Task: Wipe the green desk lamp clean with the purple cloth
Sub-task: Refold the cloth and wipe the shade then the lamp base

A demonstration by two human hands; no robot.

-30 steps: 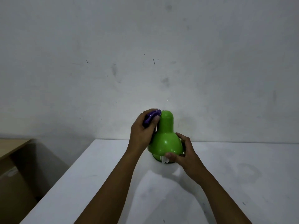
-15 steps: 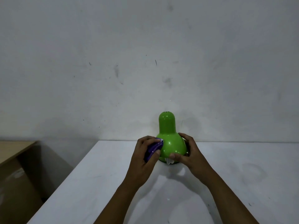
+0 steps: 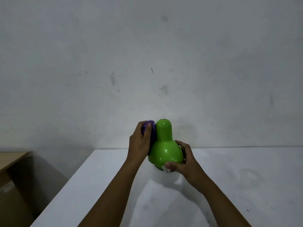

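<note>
Green and glossy, the desk lamp (image 3: 165, 149) stands near the far edge of the white tabletop (image 3: 237, 194), close to the wall. What shows is its bell-shaped shade: a wide rounded body below, narrowing to a domed neck on top, with a few small dark vent holes at the crown. A bright glint sits on the front of the body. Under the shade's lower rim a small white part peeks out, too small to make out.

Pressed against the left side of the neck is the purple cloth (image 3: 151, 131), bunched into a wad. The left hand (image 3: 139, 143) is clenched around it, thumb laid across the cloth's front and fingers curled behind, so the cloth lies between palm and lamp and touches the green surface from the neck down to the shoulder of the body.

On the other side, the right hand (image 3: 183, 163) grasps the lamp low down: fingers wrap the right flank of the body, and the thumb presses at the lower front rim, just beside the white part.

Both bare forearms reach in from the bottom of the view. Behind the tabletop rises a grey, scuffed wall (image 3: 147, 63). At the far left, lower than the tabletop, sits a brown cardboard box (image 3: 11, 185) in shadow.
</note>
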